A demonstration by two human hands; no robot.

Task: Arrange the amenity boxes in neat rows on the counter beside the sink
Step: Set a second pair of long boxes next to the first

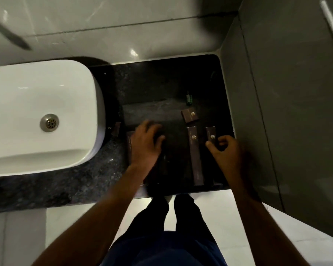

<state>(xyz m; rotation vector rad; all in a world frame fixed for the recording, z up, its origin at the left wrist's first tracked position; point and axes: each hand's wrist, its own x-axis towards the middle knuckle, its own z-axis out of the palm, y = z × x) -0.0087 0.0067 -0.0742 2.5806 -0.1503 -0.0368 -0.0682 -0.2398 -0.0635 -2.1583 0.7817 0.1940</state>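
Brown amenity boxes with a gold logo lie on the dark counter [152, 83] right of the white sink [40, 116]. A small square box [189, 116] lies tilted toward the back. A long box [195, 156] points front to back, and a second long box [210, 134] lies parallel on its right. My right hand [226, 152] pinches the near part of that second box. My left hand [147, 143] rests palm down on more dark boxes [130, 144] near the sink, mostly hidden under it. One more box [116, 129] sits against the sink's rim.
A small green bottle [189, 98] stands behind the square box. Grey walls close the counter at the back and right [277, 112]. The counter's front edge [65, 198] lies just before my legs. A drain [49, 123] sits in the sink.
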